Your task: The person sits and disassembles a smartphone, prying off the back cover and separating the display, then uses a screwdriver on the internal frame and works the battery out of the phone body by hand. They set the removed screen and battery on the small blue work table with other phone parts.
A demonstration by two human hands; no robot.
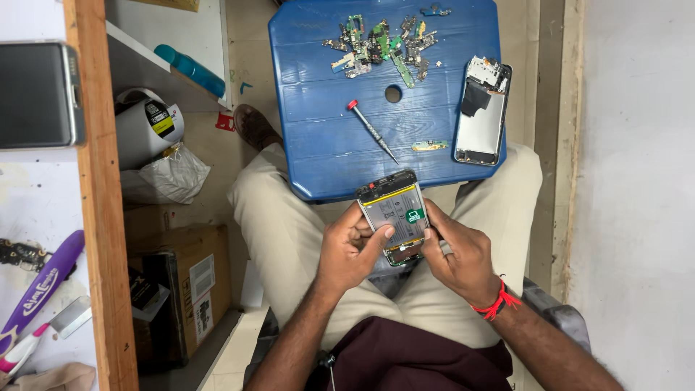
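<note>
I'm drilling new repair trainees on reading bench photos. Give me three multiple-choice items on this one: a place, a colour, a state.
1. Where does the screwdriver lie?
A. on the blue stool
B. on the floor
C. in a hand

2. What colour is the screwdriver's handle end?
A. green
B. red
C. yellow

3. The opened phone is:
A. lying on the stool
B. held in both hands
C. closed up

Answers: 1 A, it rests on the stool top beside the hole. 2 B, its cap is red. 3 B, the left hand and right hand grip it, battery showing.

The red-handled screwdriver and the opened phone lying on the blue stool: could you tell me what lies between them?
A small green circuit board on the blue stool, in the head view.
</note>
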